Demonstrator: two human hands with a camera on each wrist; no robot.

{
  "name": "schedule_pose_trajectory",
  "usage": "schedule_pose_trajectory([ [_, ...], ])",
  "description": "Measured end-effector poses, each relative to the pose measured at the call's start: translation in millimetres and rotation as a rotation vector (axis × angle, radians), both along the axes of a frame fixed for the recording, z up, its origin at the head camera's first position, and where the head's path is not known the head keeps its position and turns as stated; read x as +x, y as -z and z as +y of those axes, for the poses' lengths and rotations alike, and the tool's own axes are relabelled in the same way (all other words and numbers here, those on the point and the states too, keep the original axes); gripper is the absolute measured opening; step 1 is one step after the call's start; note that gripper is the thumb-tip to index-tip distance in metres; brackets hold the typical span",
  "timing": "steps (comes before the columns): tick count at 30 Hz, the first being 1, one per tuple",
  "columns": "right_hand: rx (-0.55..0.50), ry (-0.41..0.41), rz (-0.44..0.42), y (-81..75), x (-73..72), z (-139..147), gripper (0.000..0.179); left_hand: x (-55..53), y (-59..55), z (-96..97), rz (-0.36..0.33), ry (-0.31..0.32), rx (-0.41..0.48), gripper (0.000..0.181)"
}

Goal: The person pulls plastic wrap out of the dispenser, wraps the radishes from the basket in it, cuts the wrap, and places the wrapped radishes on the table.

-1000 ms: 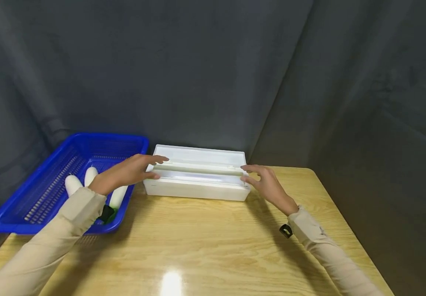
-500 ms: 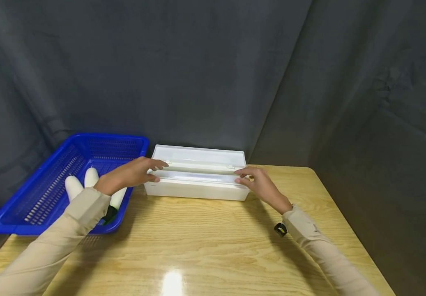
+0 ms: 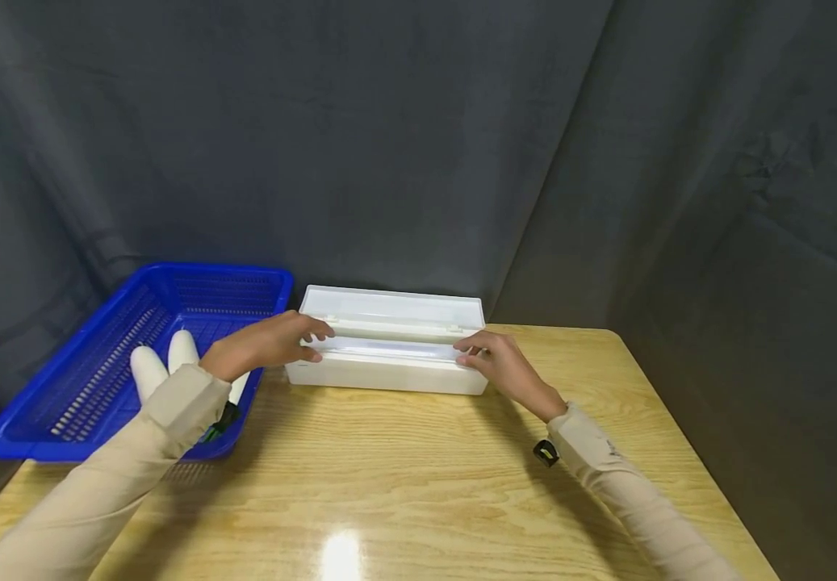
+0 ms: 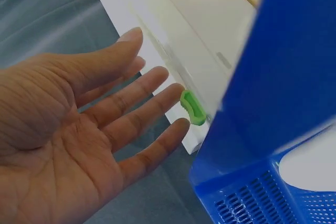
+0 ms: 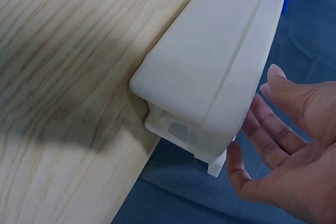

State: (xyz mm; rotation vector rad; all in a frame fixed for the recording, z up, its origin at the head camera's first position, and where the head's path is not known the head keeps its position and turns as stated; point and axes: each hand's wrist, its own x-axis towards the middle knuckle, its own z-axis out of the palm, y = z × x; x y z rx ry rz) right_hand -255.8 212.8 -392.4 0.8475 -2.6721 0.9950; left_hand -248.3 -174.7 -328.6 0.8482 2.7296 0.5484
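Note:
A long white box (image 3: pixel 389 377) stands on the table with its lid (image 3: pixel 396 305) tipped back. Over its left end reaches my left hand (image 3: pixel 271 343), thumb held apart from relaxed, spread fingers. In the left wrist view a small green piece (image 4: pixel 193 107) sits at the box end, right by those fingertips. At the opposite end is my right hand (image 3: pixel 507 367); thumb and fingers stand apart around the box's upper edge. The right wrist view shows the fingertips of this right hand (image 5: pixel 299 161) close to the white side, with nothing visible in the palm.
A blue perforated basket (image 3: pixel 33 403) stands left of the box, its rim beside my left forearm. Inside lie white, rounded, long vegetables (image 3: pixel 148 371), partly hidden by my sleeve. Grey curtain (image 3: pixel 418 145) hangs behind and to the right of the wooden table (image 3: pixel 403 468).
My right hand has moved left, inward over the box's right end. My left hand has shifted slightly right. The box stays put with its lid back.

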Motion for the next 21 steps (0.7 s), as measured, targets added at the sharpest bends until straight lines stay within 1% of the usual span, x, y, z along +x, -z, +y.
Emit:
schedule_pose_trajectory([
  [6,0.014,0.025,-0.024,1.9,-1.5,-4.2,0.022,-1.1,-2.2,3.6,-0.012,-0.019,-0.03,0.04],
  [9,0.015,0.027,-0.015,2.4,-2.5,-5.8,0.021,-2.9,-1.8,4.4,0.0,-0.021,-0.034,0.038],
  [12,0.021,0.024,-0.004,3.7,-3.7,-7.1,0.02,-5.4,-0.1,5.9,-0.003,-0.025,-0.036,0.036],
  [15,0.026,0.021,0.002,5.1,-4.9,-8.7,0.02,-7.4,1.3,8.1,-0.006,-0.015,-0.038,0.034],
  [21,0.021,0.026,0.007,5.5,-7.4,-12.5,0.016,-9.1,0.2,14.2,0.005,-0.012,-0.095,0.033],
])
